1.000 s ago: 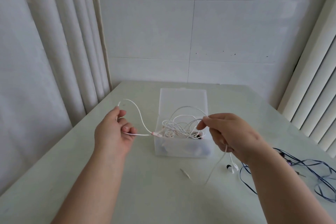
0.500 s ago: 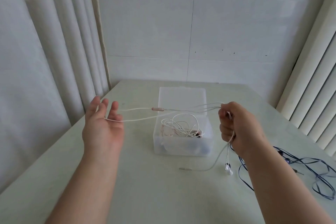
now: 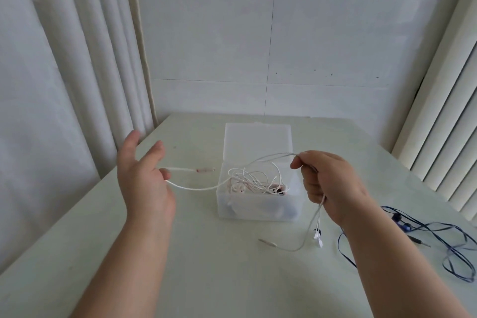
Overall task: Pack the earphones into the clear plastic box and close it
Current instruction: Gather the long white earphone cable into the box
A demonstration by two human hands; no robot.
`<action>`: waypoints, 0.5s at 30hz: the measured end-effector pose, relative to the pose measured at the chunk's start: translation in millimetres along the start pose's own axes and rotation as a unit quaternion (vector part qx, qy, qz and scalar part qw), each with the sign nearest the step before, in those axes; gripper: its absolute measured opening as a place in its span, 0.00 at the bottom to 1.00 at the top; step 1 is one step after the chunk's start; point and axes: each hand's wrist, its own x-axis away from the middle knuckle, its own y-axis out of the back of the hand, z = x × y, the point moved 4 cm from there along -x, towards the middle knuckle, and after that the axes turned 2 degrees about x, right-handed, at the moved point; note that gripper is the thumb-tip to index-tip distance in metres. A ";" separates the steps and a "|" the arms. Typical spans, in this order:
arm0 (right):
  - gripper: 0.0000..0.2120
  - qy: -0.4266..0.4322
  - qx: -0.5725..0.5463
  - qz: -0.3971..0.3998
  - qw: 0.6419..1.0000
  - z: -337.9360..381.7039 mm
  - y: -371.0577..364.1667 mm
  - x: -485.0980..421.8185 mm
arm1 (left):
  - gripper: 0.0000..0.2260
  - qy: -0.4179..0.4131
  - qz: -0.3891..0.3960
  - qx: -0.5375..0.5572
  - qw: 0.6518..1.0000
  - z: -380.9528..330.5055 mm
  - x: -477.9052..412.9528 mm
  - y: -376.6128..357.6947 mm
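Note:
A clear plastic box stands open in the middle of the table, its lid tipped back. Tangled white and pink earphone cords lie inside it. My right hand grips a white earphone cable just right of the box; the earbuds and the plug dangle below onto the table. The cable loops left over the box and around the straight fingers of my left hand, which is held up left of the box.
A dark blue earphone set lies tangled on the table at the right. Curtains hang on the left and vertical blinds on the right. A tiled wall stands behind the pale table.
The cable, stretched taut between both hands half a second ago, now sags in a loop toward the box. My right hand has come slightly lower; my left hand stays spread open.

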 end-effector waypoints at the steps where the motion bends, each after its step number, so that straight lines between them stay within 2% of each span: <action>1: 0.12 0.004 0.006 0.005 1.000 0.5 -0.8 0.4 | 0.20 -0.001 0.007 -0.008 1.000 -0.5 1.1 -0.8; 3: 0.13 0.019 0.027 0.038 0.999 1.9 -4.7 2.8 | 0.18 -0.010 0.047 -0.038 0.998 -0.5 7.0 -7.3; 5: 0.14 0.036 0.054 0.085 0.994 2.4 -11.2 5.9 | 0.14 -0.032 0.131 -0.091 0.987 1.8 15.9 -18.7; 7: 0.14 0.046 0.073 0.122 0.989 2.2 -16.7 8.3 | 0.11 -0.053 0.219 -0.157 0.962 5.2 27.6 -29.9; 9: 0.13 0.050 0.090 0.143 0.984 1.5 -19.7 9.8 | 0.12 -0.062 0.273 -0.209 0.937 10.1 36.1 -35.6; 15: 0.13 0.062 0.118 0.170 0.976 0.4 -23.4 11.9 | 0.14 -0.092 0.327 -0.315 0.886 16.8 47.2 -40.7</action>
